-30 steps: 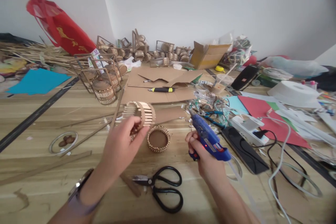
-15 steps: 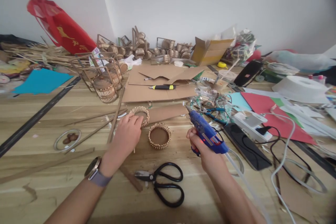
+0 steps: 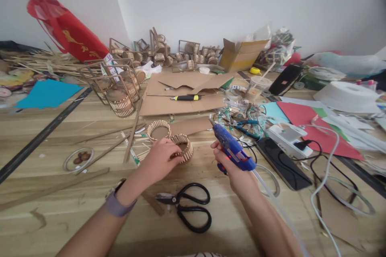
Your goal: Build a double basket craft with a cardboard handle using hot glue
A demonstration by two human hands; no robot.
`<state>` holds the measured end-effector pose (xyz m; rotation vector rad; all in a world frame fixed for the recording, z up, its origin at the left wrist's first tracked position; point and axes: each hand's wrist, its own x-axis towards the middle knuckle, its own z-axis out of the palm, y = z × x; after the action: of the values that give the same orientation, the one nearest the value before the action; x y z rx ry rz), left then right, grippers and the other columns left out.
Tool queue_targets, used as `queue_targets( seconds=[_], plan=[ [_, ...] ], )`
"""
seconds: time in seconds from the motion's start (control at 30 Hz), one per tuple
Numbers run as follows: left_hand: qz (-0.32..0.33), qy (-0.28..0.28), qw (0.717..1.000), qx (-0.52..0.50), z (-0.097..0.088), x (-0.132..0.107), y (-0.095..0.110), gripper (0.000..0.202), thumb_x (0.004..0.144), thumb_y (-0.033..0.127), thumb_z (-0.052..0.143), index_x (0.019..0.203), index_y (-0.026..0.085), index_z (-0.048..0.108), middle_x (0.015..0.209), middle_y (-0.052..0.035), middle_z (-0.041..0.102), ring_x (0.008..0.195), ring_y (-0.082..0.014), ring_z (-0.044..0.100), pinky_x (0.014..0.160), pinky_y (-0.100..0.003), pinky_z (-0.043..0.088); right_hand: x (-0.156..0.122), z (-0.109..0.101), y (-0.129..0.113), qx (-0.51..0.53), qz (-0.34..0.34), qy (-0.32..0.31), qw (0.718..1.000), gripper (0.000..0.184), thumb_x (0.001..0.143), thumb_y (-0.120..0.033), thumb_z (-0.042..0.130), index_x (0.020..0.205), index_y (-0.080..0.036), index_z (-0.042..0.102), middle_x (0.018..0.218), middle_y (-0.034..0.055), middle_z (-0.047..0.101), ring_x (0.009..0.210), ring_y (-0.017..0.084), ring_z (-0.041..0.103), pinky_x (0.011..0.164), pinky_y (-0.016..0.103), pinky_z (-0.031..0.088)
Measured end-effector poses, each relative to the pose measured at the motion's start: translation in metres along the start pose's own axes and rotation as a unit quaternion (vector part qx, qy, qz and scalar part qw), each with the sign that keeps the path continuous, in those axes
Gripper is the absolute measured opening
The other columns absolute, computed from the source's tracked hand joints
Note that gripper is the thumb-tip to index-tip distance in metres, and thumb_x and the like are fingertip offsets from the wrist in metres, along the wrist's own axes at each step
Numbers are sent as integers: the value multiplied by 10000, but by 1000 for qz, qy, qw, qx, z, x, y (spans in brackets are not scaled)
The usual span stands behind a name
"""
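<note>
Having released the far basket (image 3: 159, 123) on the desk (image 3: 66, 204), the left hand (image 3: 159, 160) pinches the near basket (image 3: 189, 152) by its left rim, seemingly the working piece now, as the right hand (image 3: 233, 170) grips a glue gun (image 3: 233, 146).

On my feed I could read no wording for certain. I made out gold characters (image 3: 70, 37) on the red bag (image 3: 86, 32), print on a white card (image 3: 109, 65), a label (image 3: 232, 148) on the blue glue gun (image 3: 222, 135) and a badge (image 3: 284, 82) on the black speaker (image 3: 290, 74), all illegible.
</note>
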<state>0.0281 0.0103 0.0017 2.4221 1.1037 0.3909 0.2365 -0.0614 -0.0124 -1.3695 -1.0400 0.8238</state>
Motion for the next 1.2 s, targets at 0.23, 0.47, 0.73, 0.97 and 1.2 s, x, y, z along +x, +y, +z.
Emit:
queue_targets(
  seconds=[0.23,0.47,0.73,0.97,1.2],
  plan=[
    [-52,5,984,-170,-24,-8,7,162,835,329,604,831,197,697,853,-11,695,832,-197,617,745,-289,436,2,-1,4,-1,3,-2,1000,203,739,-425,698,797,-248,617,865,30,663,710,195,599,614,324,462],
    [-37,-5,975,-218,-23,-13,8,174,823,360,644,764,201,683,907,-15,709,892,-208,628,825,-316,449,3,-1,8,-16,-14,-14,1000,198,772,-414,685,812,-232,619,858,25,652,784,200,613,664,314,474],
    [49,14,994,-93,-13,-8,7,103,859,239,637,804,217,721,902,-37,722,973,-226,611,868,-356,451,3,1,-3,-42,-41,-6,998,150,754,-377,678,762,-246,605,820,38,674,743,210,626,641,340,487],
    [67,7,997,45,21,-4,-4,101,862,182,653,826,223,739,899,-39,738,1064,-275,552,971,-471,374,8,-14,-9,-157,-97,-36,982,140,771,-376,684,797,-240,666,768,19,683,705,205,622,649,338,477],
    [67,9,993,99,31,-2,-15,108,873,161,636,874,221,726,919,-32,727,1109,-272,512,993,-478,354,5,-30,-14,-272,-133,-233,924,192,798,-392,654,700,-237,596,652,-10,599,594,166,552,549,286,412]
  ],
)
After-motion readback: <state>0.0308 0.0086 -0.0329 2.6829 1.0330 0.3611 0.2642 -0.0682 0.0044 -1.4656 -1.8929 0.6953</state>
